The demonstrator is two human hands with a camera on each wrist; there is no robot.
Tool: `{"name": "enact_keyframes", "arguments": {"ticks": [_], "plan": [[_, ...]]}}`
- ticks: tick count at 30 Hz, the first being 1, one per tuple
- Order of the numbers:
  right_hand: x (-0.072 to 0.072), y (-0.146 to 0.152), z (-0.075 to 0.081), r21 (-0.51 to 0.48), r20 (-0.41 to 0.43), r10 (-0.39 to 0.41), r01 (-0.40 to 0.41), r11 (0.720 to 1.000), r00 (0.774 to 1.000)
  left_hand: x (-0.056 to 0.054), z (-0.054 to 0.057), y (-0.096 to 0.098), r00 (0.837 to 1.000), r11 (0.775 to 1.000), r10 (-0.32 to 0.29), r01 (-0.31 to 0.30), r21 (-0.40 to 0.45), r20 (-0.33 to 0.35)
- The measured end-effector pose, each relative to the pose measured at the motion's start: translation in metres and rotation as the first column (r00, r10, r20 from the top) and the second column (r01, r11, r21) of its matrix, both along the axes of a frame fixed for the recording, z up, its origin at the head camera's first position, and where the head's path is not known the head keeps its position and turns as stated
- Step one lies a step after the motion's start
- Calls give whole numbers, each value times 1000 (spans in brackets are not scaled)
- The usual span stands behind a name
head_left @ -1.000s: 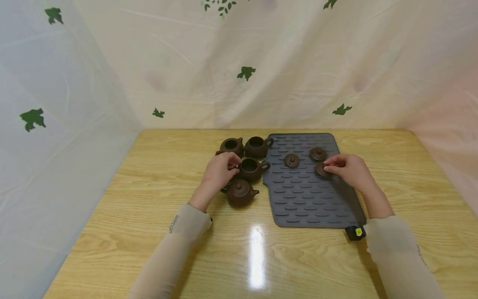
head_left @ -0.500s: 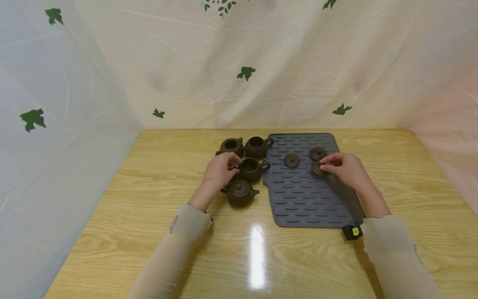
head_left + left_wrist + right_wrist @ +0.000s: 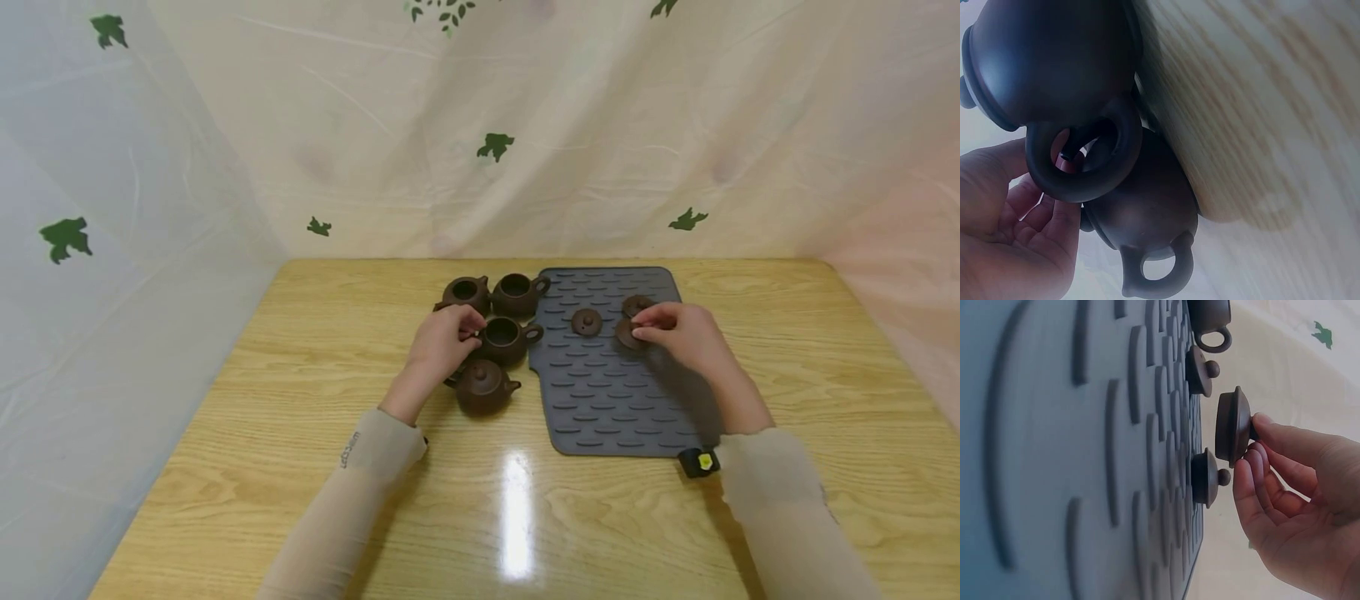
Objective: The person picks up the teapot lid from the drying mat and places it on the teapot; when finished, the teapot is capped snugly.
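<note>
My right hand (image 3: 693,337) pinches the knob of a dark brown teapot lid (image 3: 1232,428), held just above the grey mat. Two more lids lie knob-up on the mat: one lid (image 3: 587,322) to the left, another lid (image 3: 636,303) behind the held one, partly covered by my fingers in the head view. My left hand (image 3: 441,346) pinches the spout of a lidless teapot (image 3: 506,355), whose handle points right over the mat's edge. In the left wrist view, the handle of the lidded teapot (image 3: 1063,62) stands in front of my fingertips, partly hiding them.
The lidded teapot stands nearest me, its spout to the right. Behind are two lidless teapots, a left one (image 3: 451,292) and a right one (image 3: 517,307). The ribbed grey mat (image 3: 630,417) lies on the wooden table (image 3: 300,392), with a patterned curtain (image 3: 375,167) behind.
My right hand has moved a little left over the mat with the lid, which now overlaps the rear lid in view. The left hand and teapots have stayed put.
</note>
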State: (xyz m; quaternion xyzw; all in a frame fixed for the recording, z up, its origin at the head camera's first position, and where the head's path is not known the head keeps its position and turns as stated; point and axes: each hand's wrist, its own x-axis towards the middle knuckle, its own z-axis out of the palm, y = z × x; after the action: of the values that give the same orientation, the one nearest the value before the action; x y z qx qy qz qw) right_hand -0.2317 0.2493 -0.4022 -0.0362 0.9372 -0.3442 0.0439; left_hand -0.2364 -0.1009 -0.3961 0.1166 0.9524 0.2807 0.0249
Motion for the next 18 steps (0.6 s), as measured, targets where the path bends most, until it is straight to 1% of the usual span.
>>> {"name": "enact_keyframes", "arguments": {"ticks": [13,18], "plan": [[-3,-16,11,-25,-22,38,-39,999,999,1,2,1,1000,1000,4,-4,-3,8],[-5,-25,15,-36,-14,48,-48,998,999,1,1,1,1000,1000,3,-3,-5,1]]}}
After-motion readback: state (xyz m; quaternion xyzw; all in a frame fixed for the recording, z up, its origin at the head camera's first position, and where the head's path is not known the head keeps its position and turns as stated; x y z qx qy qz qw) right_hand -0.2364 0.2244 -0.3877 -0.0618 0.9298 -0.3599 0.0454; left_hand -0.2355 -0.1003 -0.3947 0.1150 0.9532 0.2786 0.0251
